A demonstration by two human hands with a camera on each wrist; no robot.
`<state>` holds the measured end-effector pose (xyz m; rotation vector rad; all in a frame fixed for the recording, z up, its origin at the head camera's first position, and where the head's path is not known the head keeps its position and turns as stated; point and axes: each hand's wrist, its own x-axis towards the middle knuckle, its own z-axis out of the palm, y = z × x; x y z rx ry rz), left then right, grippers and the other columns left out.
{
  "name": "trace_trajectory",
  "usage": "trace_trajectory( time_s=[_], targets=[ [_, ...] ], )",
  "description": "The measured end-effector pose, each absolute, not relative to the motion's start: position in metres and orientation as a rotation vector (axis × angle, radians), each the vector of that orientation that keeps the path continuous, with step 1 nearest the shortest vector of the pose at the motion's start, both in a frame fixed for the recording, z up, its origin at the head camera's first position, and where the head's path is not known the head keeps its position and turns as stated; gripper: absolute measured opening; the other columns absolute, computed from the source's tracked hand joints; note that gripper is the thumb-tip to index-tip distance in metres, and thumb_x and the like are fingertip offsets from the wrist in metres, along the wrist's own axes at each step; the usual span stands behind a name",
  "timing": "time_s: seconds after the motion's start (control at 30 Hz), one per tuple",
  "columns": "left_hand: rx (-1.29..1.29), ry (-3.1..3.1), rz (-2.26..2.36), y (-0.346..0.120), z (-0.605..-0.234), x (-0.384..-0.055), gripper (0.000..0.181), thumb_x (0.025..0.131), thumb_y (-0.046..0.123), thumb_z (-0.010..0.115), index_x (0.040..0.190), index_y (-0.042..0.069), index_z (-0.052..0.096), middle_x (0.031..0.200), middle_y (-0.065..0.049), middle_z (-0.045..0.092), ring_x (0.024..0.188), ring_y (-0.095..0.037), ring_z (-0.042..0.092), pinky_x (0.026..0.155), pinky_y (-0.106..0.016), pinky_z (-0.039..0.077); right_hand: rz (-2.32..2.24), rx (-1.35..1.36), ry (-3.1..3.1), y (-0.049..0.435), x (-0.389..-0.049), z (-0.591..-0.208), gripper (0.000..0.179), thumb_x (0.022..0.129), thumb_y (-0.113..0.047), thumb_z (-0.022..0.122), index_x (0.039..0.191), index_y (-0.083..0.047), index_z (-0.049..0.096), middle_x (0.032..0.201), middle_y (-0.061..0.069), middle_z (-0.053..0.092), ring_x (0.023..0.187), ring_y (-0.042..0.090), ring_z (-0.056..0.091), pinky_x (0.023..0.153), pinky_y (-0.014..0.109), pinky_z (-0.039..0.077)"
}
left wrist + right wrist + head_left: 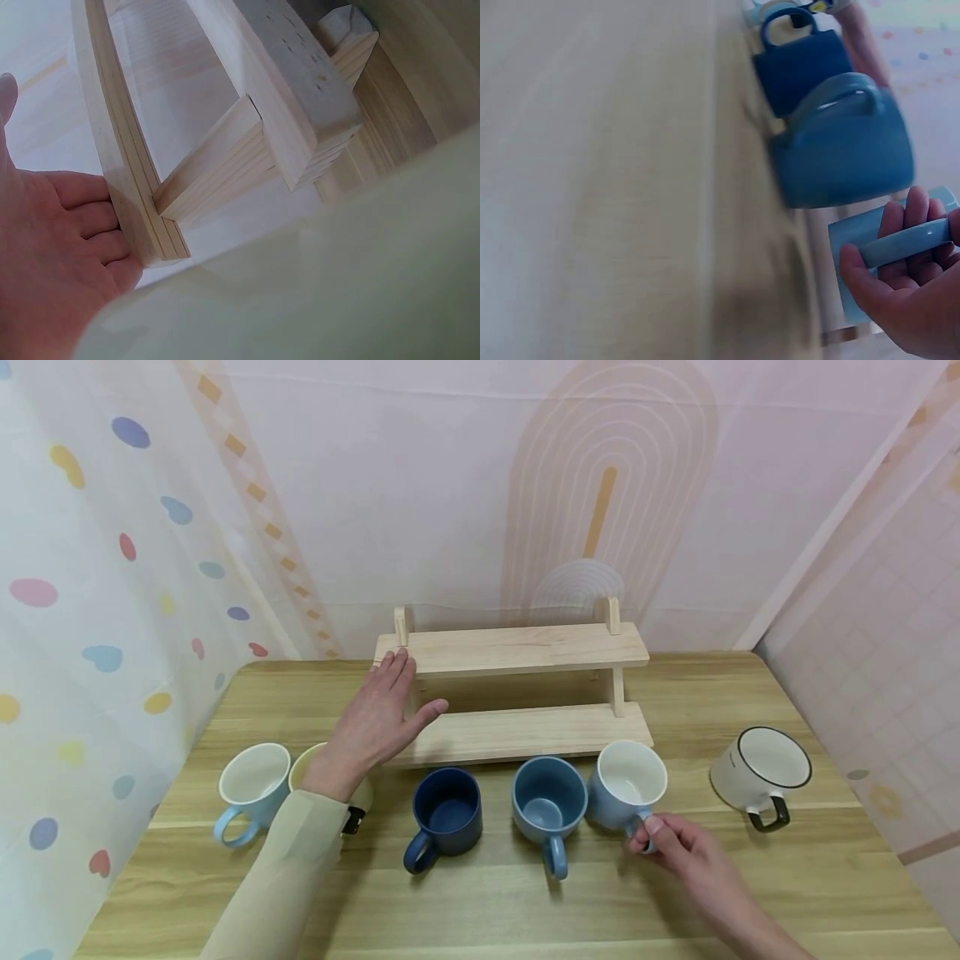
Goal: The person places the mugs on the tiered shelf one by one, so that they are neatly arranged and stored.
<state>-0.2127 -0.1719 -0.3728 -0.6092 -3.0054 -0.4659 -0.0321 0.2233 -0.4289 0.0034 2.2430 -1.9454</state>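
Observation:
A two-tier wooden shelf (517, 649) stands at the back of the table. My left hand (375, 710) touches the left end of its upper board, fingers straight; in the left wrist view the fingertips meet the board's edge (142, 217). With fingers and thumb, my right hand (693, 864) grips the handle of a light blue mug (618, 789), white inside, at the shelf's front right. In the right wrist view the fingers pass through that handle (907, 244). Left of it are a medium blue mug (550, 802) and a navy mug (447, 814), both upright.
A white mug (757, 768) with black rim and handle stands at the right. Toward the left are another light blue mug (255, 789) and a pale yellow mug (363, 797), partly hidden by my left forearm. Patterned curtains (420, 510) hang behind the wooden table (525, 918).

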Motion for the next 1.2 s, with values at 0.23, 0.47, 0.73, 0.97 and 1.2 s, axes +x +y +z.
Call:
trace_trajectory(
  time_s=[0.23,0.47,0.73,0.97,1.2],
  targets=[
    [-0.597,-2.997,-0.483,-0.17,-0.373,-0.211,0.096,0.103,0.067,0.042,0.16,-0.009,0.024,0.169,-0.025,0.015,0.158,-0.039,0.009,0.128,-0.052,0.01,-2.093,-0.16,2.384,0.223,-0.037,-0.406,0.032,0.112,-0.01,0.044,0.099,0.013,0.063,0.096,0.008,0.07,0.094,0.013,0.071,0.089,0.022,0.058],
    [-0.592,-2.98,-0.478,-0.17,-0.375,-0.211,0.095,0.104,0.066,0.044,0.159,-0.009,0.025,0.169,-0.026,0.017,0.158,-0.039,0.01,0.128,-0.052,0.009,-2.065,-0.166,2.484,0.223,-0.05,-0.378,0.037,0.113,-0.018,0.045,0.101,0.013,0.062,0.098,0.006,0.069,0.097,0.013,0.073,0.091,0.023,0.058],
    [-0.584,-2.965,-0.497,-0.17,-0.378,-0.21,0.095,0.103,0.067,0.044,0.159,-0.009,0.026,0.168,-0.026,0.018,0.158,-0.039,0.011,0.128,-0.051,0.009,-2.11,-0.223,2.505,0.219,-0.07,-0.359,0.036,0.113,-0.02,0.046,0.102,0.012,0.06,0.095,0.006,0.068,0.098,0.014,0.073,0.09,0.025,0.059],
    [-0.584,-2.973,-0.51,-0.167,-0.378,-0.211,0.095,0.103,0.066,0.045,0.16,-0.008,0.025,0.169,-0.025,0.017,0.158,-0.038,0.009,0.128,-0.051,0.008,-2.127,-0.177,2.502,0.215,-0.09,-0.348,0.044,0.111,-0.032,0.048,0.103,0.01,0.059,0.097,0.01,0.066,0.096,0.014,0.072,0.092,0.023,0.057],
    [-0.58,-2.97,-0.532,-0.165,-0.381,-0.212,0.094,0.103,0.065,0.046,0.16,-0.007,0.025,0.17,-0.024,0.016,0.158,-0.037,0.008,0.128,-0.049,0.007,-2.218,-0.197,2.448,0.213,-0.112,-0.341,0.043,0.11,-0.033,0.05,0.105,0.009,0.057,0.097,0.008,0.061,0.095,0.015,0.071,0.093,0.024,0.056]
  ],
)
